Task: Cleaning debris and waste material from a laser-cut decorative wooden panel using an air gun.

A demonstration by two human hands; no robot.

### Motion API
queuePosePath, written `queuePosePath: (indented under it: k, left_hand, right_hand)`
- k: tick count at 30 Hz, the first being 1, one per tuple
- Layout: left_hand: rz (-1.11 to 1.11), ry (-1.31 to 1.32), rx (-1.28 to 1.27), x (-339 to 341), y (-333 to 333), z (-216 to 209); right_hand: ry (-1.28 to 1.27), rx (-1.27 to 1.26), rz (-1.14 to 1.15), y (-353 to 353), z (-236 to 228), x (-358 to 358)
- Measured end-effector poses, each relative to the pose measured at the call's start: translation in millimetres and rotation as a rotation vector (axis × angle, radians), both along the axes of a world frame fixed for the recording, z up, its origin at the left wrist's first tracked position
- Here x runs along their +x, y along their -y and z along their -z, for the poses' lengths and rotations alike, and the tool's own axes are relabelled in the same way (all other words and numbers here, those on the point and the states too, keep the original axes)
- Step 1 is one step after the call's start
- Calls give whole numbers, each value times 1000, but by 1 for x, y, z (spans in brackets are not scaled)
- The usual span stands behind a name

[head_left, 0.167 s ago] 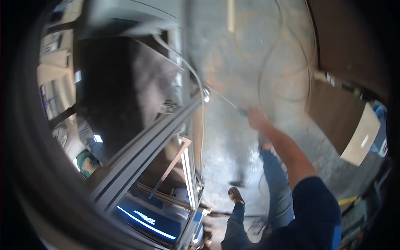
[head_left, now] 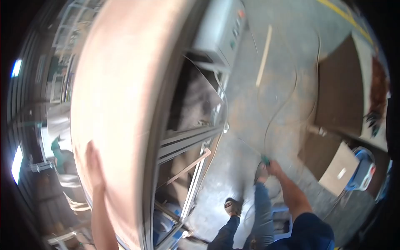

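One tool (head_left: 266, 160), green-handled, sits gripped in the closed right hand (head_left: 273, 168), over floor beside the frame (head_left: 191, 141). Left hand (head_left: 95, 166) is open near the board's (head_left: 112, 83) left edge; contact unclear. Floor gap runs from frame to carton (head_left: 339, 89).

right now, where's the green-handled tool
In the head view, the green-handled tool is right of centre, in the right hand, shaft slanting over the floor.

Smooth wood-like board (head_left: 114, 83), silvery metal rail (head_left: 191, 142), denim trousers (head_left: 263, 208), glossy concrete floor (head_left: 243, 118)
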State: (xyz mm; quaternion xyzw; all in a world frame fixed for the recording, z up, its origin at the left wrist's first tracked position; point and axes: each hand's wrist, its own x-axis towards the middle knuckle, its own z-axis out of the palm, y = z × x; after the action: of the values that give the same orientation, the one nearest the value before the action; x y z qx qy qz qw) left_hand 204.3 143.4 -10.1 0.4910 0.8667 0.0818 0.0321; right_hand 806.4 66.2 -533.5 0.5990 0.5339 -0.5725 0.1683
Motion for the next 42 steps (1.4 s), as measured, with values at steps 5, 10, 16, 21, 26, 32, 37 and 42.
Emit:
queuePosePath:
  k: [5,10,16,21,26,32,37,42]
  left_hand:
    - [-118,-140,9,-9,41,-22]
    - [128,-85,387,53,52,-39]
    - [284,-91,339,145,203,-42]
    - [-77,-126,392,107,353,-36]
    - [-173,-141,284,94,425,-42]
    - [-254,-55,251,61,459,-30]
    - [-287,-10,288,64,462,-30]
    - [29,-16,176,126,447,-48]
  right_hand:
    - [-655,-210,890,28,-294,31]
    - [-542,136,598,103,-530,45]
    - [-354,175,156,238,-618,-17]
    - [-434,268,23,283,-615,-65]
    - [-505,323,-133,302,-580,-104]
    - [-494,363,-202,297,-556,-165]
    - [-483,786,-477,259,-595,-244]
    - [-387,999,-648,214,-639,-317]
